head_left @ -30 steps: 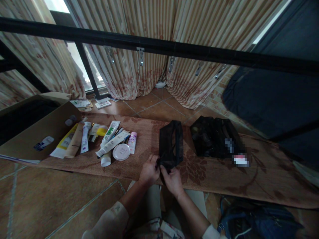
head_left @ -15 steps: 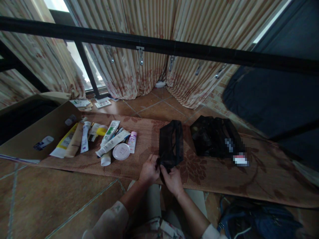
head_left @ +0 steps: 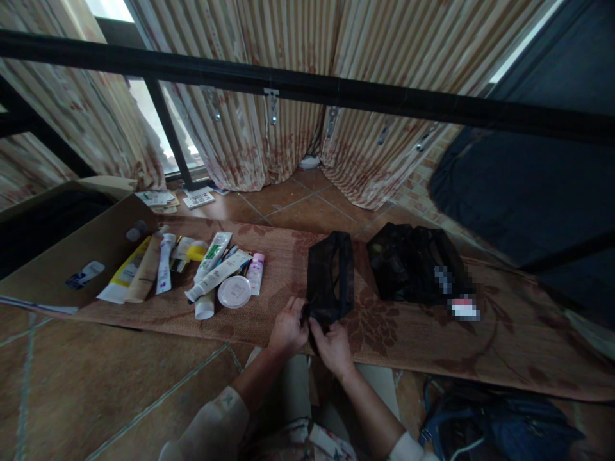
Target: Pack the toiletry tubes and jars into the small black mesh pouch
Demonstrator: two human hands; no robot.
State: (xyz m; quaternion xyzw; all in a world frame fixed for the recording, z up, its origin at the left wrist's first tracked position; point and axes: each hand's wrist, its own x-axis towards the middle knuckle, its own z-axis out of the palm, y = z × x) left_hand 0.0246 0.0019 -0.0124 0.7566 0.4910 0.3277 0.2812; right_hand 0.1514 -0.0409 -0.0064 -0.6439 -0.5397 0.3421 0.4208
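A black mesh pouch (head_left: 323, 272) lies on the cloth-covered bench in front of me, its long side pointing away. My left hand (head_left: 288, 330) pinches the near left corner of the pouch. Close beside it, my right hand (head_left: 332, 349) grips the near edge, thumb and fingers pressed together on the dark fabric. Both hands almost meet there, and what the fingertips hold beyond the fabric is hidden. To the right sits a second black mesh bag (head_left: 408, 262), bulging, with a blurred white and red label at its near end.
Left of my hands lie a heap of tubes (head_left: 218, 275), a round white-lidded tub (head_left: 234, 292) and a yellow tube (head_left: 127, 269). An open cardboard box (head_left: 110, 256) stands at the far left. A dark rail (head_left: 307, 82) crosses above; a blue backpack (head_left: 504, 422) rests lower right.
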